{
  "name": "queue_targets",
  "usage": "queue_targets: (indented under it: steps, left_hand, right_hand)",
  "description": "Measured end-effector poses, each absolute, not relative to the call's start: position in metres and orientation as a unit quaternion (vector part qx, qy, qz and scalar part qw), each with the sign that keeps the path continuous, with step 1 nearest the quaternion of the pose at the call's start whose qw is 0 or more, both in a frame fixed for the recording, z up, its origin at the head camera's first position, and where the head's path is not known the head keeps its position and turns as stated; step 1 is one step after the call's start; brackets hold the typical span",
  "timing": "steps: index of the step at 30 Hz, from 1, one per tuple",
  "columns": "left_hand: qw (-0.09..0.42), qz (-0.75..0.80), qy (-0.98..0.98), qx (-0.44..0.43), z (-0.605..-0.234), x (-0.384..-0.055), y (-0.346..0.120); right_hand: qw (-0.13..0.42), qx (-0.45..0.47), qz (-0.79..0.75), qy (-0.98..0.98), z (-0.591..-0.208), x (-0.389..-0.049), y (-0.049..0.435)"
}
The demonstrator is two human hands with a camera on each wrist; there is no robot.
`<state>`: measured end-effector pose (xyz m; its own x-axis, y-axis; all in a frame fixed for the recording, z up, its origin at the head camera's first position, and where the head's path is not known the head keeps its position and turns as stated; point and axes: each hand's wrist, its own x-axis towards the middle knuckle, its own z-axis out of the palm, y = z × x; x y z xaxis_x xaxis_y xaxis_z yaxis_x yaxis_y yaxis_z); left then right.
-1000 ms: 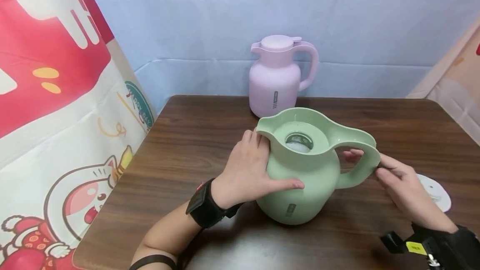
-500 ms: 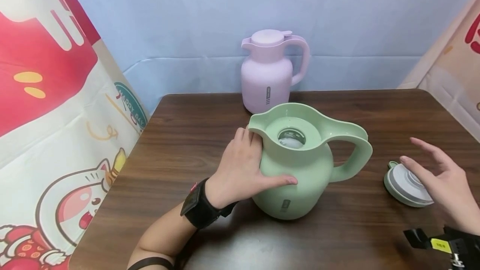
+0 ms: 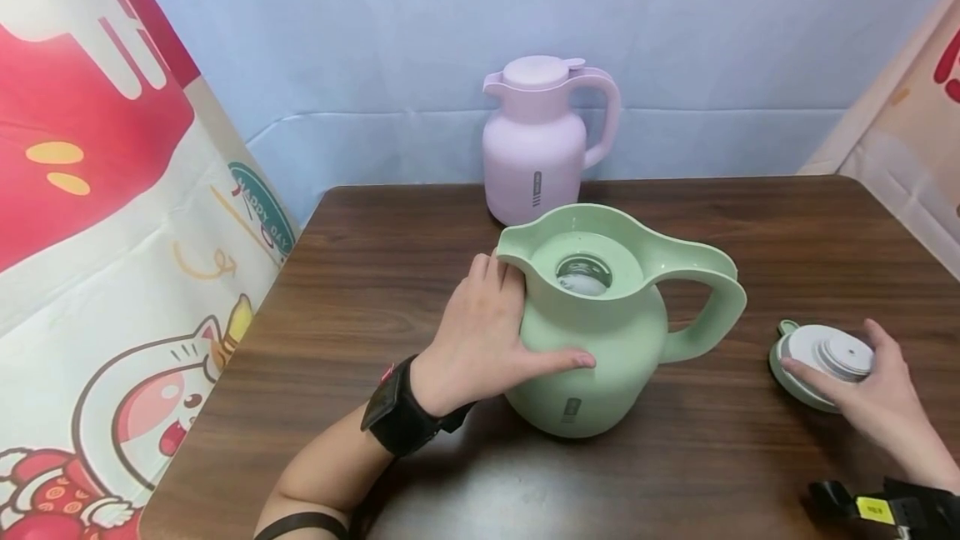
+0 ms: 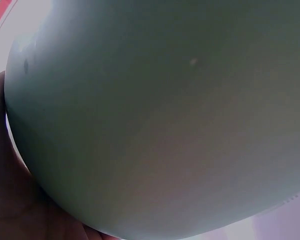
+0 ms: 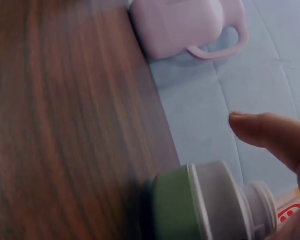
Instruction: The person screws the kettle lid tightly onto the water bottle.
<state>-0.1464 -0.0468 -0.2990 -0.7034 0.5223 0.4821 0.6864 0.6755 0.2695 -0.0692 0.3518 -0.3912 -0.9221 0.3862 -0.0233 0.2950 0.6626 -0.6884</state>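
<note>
A green thermos jug (image 3: 592,357) without its lid stands on the table, spout to the left, handle to the right; its round mouth is open on top. My left hand (image 3: 483,340) grips its left side, thumb across the front and fingers behind below the spout. In the left wrist view the jug's green body (image 4: 155,120) fills most of the picture. At the right, the jug lid (image 3: 813,365) lies upside down, its white stopper up. My right hand (image 3: 877,398) reaches around it with thumb and fingers spread; the right wrist view shows a digit (image 5: 265,132) apart from the lid.
A lilac thermos jug (image 3: 534,148) with its lid on stands at the back of the brown wooden table (image 3: 405,265). Behind hangs a pale blue cloth (image 3: 360,48), and a printed cloth (image 3: 150,207) hangs at the left.
My right hand has moved away from the green jug's handle, rightward to the lid, and come down around it. The left hand keeps its grip on the jug. The view has shifted slightly.
</note>
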Motion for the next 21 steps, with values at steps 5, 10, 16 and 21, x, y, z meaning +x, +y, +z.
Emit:
queue_targets:
  steps: [5,10,16,21]
  left_hand:
    - [0.175,-0.229,-0.898,-0.333,-0.3,-0.146,-0.047]
    - [0.17,-0.226,-0.901,-0.328,-0.3,-0.145,-0.047]
    - [0.173,-0.217,-0.903,-0.328,-0.3,-0.146,-0.047]
    - [0.175,-0.218,-0.902,-0.328,-0.3,-0.146,-0.047]
  right_hand:
    - [0.05,-0.194,0.34,-0.919,-0.394,-0.066,0.352]
    - [0.044,-0.194,0.33,-0.923,-0.398,-0.066,0.356]
    - [0.046,-0.184,0.326,-0.926,-0.401,-0.066,0.359]
    - [0.055,-0.174,0.328,-0.927,-0.402,-0.065,0.36]
